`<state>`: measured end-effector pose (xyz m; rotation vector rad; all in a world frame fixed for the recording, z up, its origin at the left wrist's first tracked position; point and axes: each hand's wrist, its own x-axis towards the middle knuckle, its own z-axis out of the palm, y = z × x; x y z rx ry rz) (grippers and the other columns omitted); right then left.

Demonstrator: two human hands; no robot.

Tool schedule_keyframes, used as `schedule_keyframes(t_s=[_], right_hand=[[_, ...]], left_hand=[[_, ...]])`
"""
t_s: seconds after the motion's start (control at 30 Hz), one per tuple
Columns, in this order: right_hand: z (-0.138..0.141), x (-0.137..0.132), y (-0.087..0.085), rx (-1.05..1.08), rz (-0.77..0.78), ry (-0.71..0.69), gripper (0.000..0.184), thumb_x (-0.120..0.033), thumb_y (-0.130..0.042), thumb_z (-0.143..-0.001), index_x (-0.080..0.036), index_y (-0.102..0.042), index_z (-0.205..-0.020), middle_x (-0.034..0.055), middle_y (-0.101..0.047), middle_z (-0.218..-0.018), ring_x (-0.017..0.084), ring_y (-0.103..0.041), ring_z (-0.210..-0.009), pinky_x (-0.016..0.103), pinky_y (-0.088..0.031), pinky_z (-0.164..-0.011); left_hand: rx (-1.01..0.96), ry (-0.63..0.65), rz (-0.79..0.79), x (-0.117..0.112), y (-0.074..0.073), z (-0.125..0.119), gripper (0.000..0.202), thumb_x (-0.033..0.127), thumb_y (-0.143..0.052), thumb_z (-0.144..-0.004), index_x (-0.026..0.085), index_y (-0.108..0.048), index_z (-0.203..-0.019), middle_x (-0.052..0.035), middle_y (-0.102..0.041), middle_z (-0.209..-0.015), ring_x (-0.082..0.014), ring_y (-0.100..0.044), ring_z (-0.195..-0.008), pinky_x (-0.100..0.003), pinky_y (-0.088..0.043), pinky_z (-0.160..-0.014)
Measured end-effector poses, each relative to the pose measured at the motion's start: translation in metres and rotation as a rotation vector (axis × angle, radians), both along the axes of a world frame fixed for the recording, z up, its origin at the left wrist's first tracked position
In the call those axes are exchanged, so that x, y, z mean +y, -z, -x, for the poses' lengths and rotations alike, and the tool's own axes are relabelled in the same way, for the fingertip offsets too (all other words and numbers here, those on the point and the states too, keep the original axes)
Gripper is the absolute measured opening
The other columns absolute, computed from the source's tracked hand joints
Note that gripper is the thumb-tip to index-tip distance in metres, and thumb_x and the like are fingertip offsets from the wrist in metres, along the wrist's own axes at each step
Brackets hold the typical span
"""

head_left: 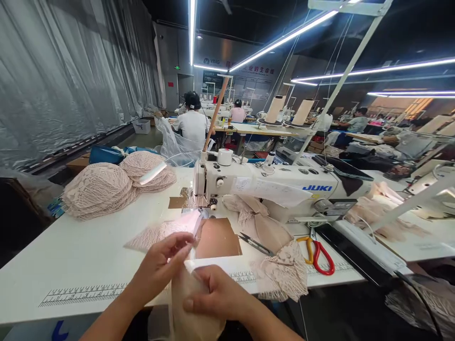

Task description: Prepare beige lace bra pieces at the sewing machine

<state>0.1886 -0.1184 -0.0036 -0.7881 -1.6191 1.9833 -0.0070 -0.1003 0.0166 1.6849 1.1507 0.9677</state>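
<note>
My left hand (165, 258) is closed in a pinch on the edge of a pale pink lace piece (152, 237), which lies on the table in front of the sewing machine's needle. Lower down, my right hand (220, 293) is closed on a sheer beige fabric piece (192, 303) that hangs over the table's front edge. The sewing machine (263, 182) stands just beyond both hands, with a brown plate (220, 237) on the bed by its needle. Thread snips (256, 244) lie to the right of the plate.
Stacked lace cups (99, 189) sit at the table's left. Finished-looking lace fabric (284, 270) drapes over the front edge at right, beside scissors (322, 255) with red and yellow handles. A bent lamp (152, 174) reaches over the table. Other people work at machines behind.
</note>
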Motion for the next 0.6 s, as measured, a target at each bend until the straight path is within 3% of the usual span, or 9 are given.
schedule_keyframes(t_s=[0.07, 0.17, 0.23, 0.33, 0.43, 0.5, 0.6], right_hand=[[-0.001, -0.002, 0.004, 0.023, 0.051, -0.034, 0.039, -0.042, -0.079, -0.063, -0.012, -0.054, -0.067, -0.0046, -0.043, -0.06, 0.005, -0.036, -0.053, 0.015, -0.027, -0.047], [-0.018, -0.006, 0.005, 0.12, 0.049, 0.015, 0.04, -0.043, -0.08, -0.056, -0.012, -0.057, -0.069, -0.0021, -0.05, -0.065, 0.008, -0.045, -0.058, 0.017, -0.036, -0.054], [-0.033, -0.009, 0.002, 0.159, 0.072, 0.14, 0.045, -0.047, -0.08, -0.051, -0.013, -0.06, -0.072, 0.0, -0.056, -0.067, 0.012, -0.051, -0.061, 0.022, -0.043, -0.058], [-0.062, -0.016, -0.005, 0.138, 0.069, 0.478, 0.048, -0.049, -0.082, -0.05, -0.015, -0.064, -0.079, 0.0017, -0.061, -0.066, 0.016, -0.057, -0.061, 0.026, -0.047, -0.059], [-0.097, -0.025, -0.016, 0.072, 0.068, 0.838, 0.042, -0.044, -0.081, -0.06, -0.016, -0.065, -0.088, 0.0037, -0.065, -0.069, 0.018, -0.061, -0.061, 0.029, -0.05, -0.059], [-0.118, -0.031, -0.023, 0.052, 0.069, 0.992, 0.041, -0.044, -0.079, -0.064, -0.017, -0.066, -0.091, 0.0059, -0.068, -0.072, 0.021, -0.064, -0.062, 0.033, -0.053, -0.06], [-0.133, -0.038, -0.03, 0.053, -0.001, 1.137, 0.042, -0.045, -0.077, -0.065, -0.016, -0.067, -0.093, 0.01, -0.07, -0.075, 0.026, -0.068, -0.07, 0.04, -0.055, -0.067]], left_hand=[[0.274, -0.119, -0.208, 0.012, 0.006, 0.008, 0.039, 0.042, -0.051, -0.089, 0.02, -0.057, -0.122, -0.011, -0.056, -0.13, -0.0298, -0.049, -0.12, -0.042, -0.042, -0.099], [0.616, -0.095, -0.339, 0.025, 0.025, 0.023, 0.041, 0.038, -0.053, -0.086, 0.019, -0.06, -0.121, -0.0133, -0.054, -0.134, -0.0341, -0.046, -0.123, -0.05, -0.039, -0.102], [0.758, -0.077, -0.36, 0.027, 0.039, 0.035, 0.037, 0.033, -0.051, -0.085, 0.019, -0.063, -0.116, -0.0135, -0.057, -0.131, -0.0338, -0.049, -0.12, -0.049, -0.042, -0.099], [0.91, -0.135, -0.353, 0.024, 0.05, 0.064, 0.038, 0.027, -0.045, -0.085, 0.019, -0.065, -0.117, -0.0119, -0.057, -0.132, -0.0326, -0.051, -0.119, -0.048, -0.044, -0.097], [1.017, -0.215, -0.286, 0.02, 0.046, 0.103, 0.041, 0.031, -0.04, -0.087, 0.019, -0.065, -0.118, -0.0119, -0.056, -0.133, -0.0341, -0.053, -0.119, -0.049, -0.046, -0.094], [1.109, -0.259, -0.295, 0.02, 0.037, 0.122, 0.041, 0.034, -0.042, -0.087, 0.015, -0.066, -0.114, -0.0154, -0.058, -0.129, -0.0364, -0.052, -0.118, -0.05, -0.043, -0.096], [1.126, -0.347, -0.45, 0.026, 0.025, 0.118, 0.047, 0.041, -0.044, -0.09, 0.01, -0.058, -0.122, -0.0174, -0.05, -0.136, -0.0349, -0.039, -0.13, -0.049, -0.034, -0.105]])
